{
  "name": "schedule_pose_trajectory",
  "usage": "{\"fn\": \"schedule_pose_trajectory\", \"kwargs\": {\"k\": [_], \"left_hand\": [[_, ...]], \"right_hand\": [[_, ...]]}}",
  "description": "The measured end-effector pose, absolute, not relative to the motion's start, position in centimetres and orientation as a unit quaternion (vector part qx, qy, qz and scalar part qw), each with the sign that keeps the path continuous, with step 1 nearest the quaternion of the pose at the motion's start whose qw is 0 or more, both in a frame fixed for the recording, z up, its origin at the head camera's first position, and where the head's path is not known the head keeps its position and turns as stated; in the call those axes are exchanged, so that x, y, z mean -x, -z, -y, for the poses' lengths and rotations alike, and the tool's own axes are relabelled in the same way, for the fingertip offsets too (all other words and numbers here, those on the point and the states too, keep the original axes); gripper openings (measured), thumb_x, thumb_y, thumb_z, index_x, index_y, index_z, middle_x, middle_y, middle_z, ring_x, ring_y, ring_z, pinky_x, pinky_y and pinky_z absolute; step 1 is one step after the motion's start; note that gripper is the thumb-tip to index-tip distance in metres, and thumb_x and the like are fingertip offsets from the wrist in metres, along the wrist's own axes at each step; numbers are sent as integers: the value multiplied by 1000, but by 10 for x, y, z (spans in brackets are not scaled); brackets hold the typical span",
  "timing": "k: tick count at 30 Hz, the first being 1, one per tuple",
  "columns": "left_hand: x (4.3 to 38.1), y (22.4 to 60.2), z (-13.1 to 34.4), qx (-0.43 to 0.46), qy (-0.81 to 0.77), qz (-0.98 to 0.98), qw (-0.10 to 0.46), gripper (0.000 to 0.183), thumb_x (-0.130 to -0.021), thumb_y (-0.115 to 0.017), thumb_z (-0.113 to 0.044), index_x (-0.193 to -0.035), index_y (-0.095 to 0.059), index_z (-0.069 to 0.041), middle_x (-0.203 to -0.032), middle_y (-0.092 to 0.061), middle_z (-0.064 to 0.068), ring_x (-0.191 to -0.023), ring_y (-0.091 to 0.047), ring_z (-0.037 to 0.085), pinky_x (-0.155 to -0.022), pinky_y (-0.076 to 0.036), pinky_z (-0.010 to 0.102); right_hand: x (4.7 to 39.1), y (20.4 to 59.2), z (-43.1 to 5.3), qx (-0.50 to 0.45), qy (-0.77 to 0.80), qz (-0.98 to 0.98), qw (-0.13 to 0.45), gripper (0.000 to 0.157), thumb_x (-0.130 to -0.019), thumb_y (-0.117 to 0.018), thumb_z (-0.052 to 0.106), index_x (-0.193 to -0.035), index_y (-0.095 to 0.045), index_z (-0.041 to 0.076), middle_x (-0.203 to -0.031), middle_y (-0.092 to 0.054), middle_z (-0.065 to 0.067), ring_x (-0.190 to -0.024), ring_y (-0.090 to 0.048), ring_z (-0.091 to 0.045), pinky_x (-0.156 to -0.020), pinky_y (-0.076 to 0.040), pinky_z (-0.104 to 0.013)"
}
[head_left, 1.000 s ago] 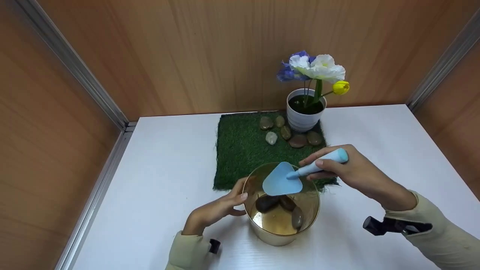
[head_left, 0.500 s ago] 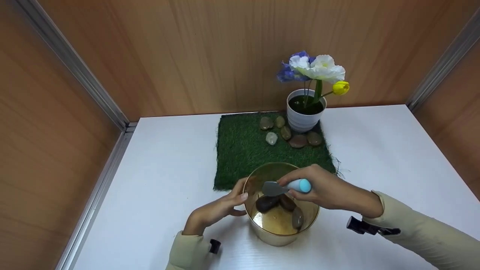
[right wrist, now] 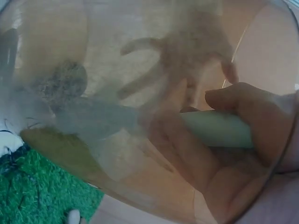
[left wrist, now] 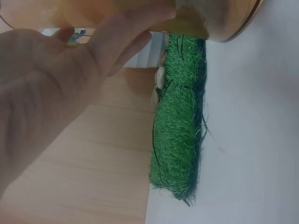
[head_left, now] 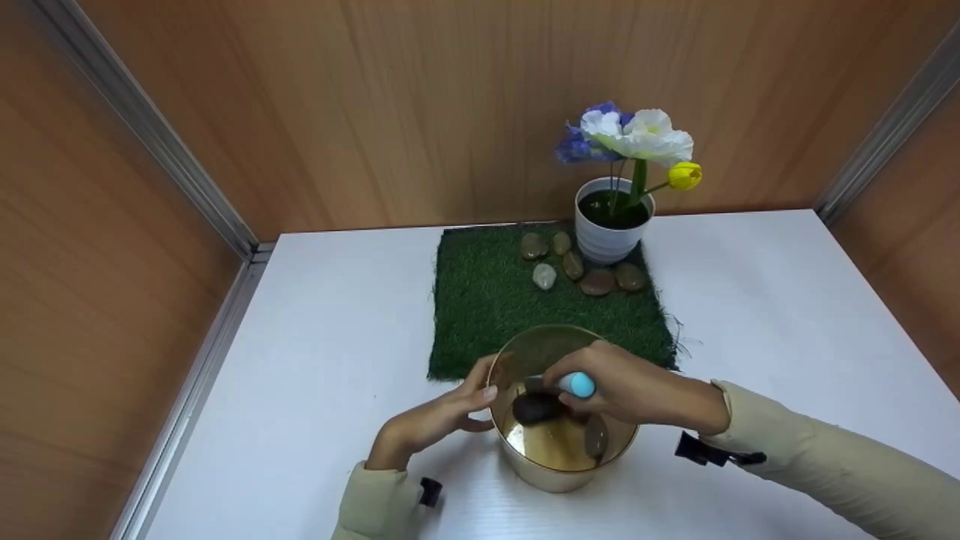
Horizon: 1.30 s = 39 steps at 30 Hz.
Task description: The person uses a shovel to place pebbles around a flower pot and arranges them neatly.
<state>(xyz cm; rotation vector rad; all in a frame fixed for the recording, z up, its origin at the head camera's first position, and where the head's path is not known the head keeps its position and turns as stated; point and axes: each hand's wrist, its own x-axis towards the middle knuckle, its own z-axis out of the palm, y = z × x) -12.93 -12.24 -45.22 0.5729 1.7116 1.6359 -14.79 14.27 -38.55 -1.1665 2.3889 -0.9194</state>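
Observation:
A see-through amber bucket (head_left: pixel 551 477) stands on the white table, with dark stones (head_left: pixel 534 409) and a greyish stone (head_left: pixel 596 436) on its bottom. My left hand (head_left: pixel 448 405) rests against the outside of its left wall. Through that wall, the right wrist view shows the left fingers (right wrist: pixel 140 84) spread and fairly straight. My right hand (head_left: pixel 619 384) reaches down inside the rim, fingers curled round the handle of a light blue trowel (head_left: pixel 578 385). The blade (right wrist: pixel 93 119) lies near the stones; whether it touches them I cannot tell.
Behind the bucket lies a green artificial grass mat (head_left: pixel 480 300). Several pebbles (head_left: pixel 598 282) and a white flowerpot (head_left: pixel 607 244) with purple, white and yellow flowers (head_left: pixel 637 139) sit at its back. Wood-grain panels (head_left: pixel 375 112) enclose the table.
My right hand has moved left and down with the trowel, from above the bucket's right rim into the bucket, and the blade has turned downward. My left hand has stayed put.

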Motion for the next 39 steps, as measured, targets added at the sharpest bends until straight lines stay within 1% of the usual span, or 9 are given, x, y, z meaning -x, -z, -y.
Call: {"fn": "schedule_pose_trajectory", "kwargs": {"k": [5,8,14,21,24,30,33,39], "left_hand": [[129,450,122,-220,-629,-660,347,48,-100,-31,-39,-144,-12,-37,-152,-4,-4,-137,-17,26,-95,-39,48],[129,450,122,-218,-628,-661,347,49,-100,-31,-40,-145,-12,-37,-152,-3,-3,-138,-16,25,-95,-39,48],[130,451,122,-213,-627,-663,349,52,-99,-32,-44,-145,-11,-35,-152,-1,-2,-137,-16,27,-95,-38,51],[129,451,122,-208,-624,-669,347,50,-99,-32,-42,-145,-10,-38,-152,-1,-3,-137,-18,24,-95,-40,48],[130,451,122,-210,-623,-670,346,49,-99,-32,-42,-144,-11,-38,-152,-2,-3,-137,-18,24,-94,-40,47],[130,451,121,-215,-623,-670,343,51,-99,-32,-42,-145,-12,-36,-152,-3,-3,-137,-17,25,-94,-40,48],[129,451,122,-214,-624,-669,342,50,-99,-32,-41,-145,-12,-37,-152,-3,-3,-137,-17,25,-94,-40,47],[128,452,121,-213,-627,-667,341,48,-100,-32,-39,-144,-13,-39,-152,-4,-5,-136,-18,21,-95,-40,47]], "right_hand": [[150,383,-143,377,343,-835,207,19,-88,-64,11,-104,-70,18,-100,-67,1,-90,-62,-6,-73,-51,-23],[152,382,-142,367,353,-830,226,17,-87,-64,11,-102,-71,16,-99,-67,0,-87,-63,-7,-71,-51,-23],[153,382,-139,372,365,-820,238,16,-86,-65,9,-100,-72,9,-97,-68,0,-86,-63,-9,-70,-51,-24],[155,383,-137,375,381,-805,258,15,-85,-66,8,-98,-72,11,-92,-69,-3,-80,-64,-8,-70,-52,-24],[157,381,-138,370,385,-802,269,15,-85,-65,7,-98,-72,9,-90,-70,-5,-78,-65,-9,-69,-52,-25],[162,381,-139,350,400,-793,296,17,-84,-62,3,-98,-71,4,-90,-70,-11,-74,-66,-15,-65,-53,-30],[163,382,-137,335,412,-785,319,17,-85,-60,2,-97,-71,1,-93,-69,-12,-77,-66,-19,-66,-54,-32],[163,384,-133,301,436,-769,358,17,-85,-59,0,-98,-70,-3,-96,-68,-15,-87,-66,-25,-73,-53,-33]]}}
